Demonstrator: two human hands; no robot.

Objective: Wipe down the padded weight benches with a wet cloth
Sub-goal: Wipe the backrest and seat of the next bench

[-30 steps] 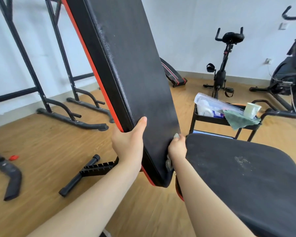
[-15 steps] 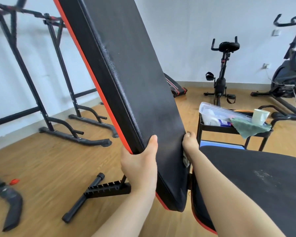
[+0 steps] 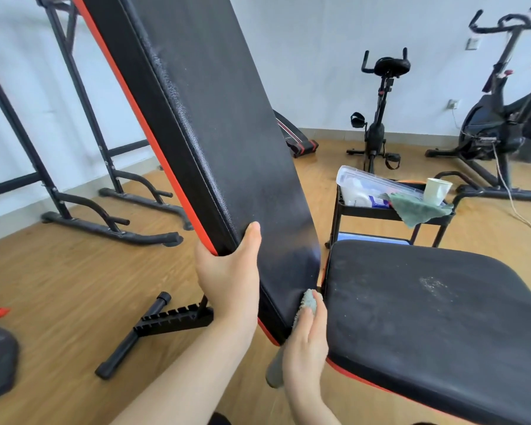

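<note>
Room: I'm looking at a gym with a wooden floor (image 3: 59, 286) and white walls.
Far left: a black steel rack frame (image 3: 83, 207) stands at 9 o'clock by the wall.
Floor, 7 o'clock: a notched black support bar (image 3: 166, 320) lies flat.
Backrest pad (image 3: 227, 133): black with red trim, tilted steeply up from centre towards 11 o'clock.
Left hand (image 3: 230, 280): it grips the backrest's left edge, thumb on the front face.
Grey cloth (image 3: 308, 302): at 6 o'clock, against the backrest's bottom corner, one end hanging below my wrist.
Right hand (image 3: 307, 348): fingers lightly curled over the cloth, pressing it on the pad.
Seat pad (image 3: 442, 326): at 4 o'clock, black, with pale specks.
Cart (image 3: 368, 210): at 2 o'clock, carrying a clear plastic box (image 3: 368, 185), a green cloth (image 3: 417, 208) and a paper cup (image 3: 437, 190).
Back wall: an exercise bike (image 3: 377, 118) at 1 o'clock, a spin bike (image 3: 497, 127) far right.
</note>
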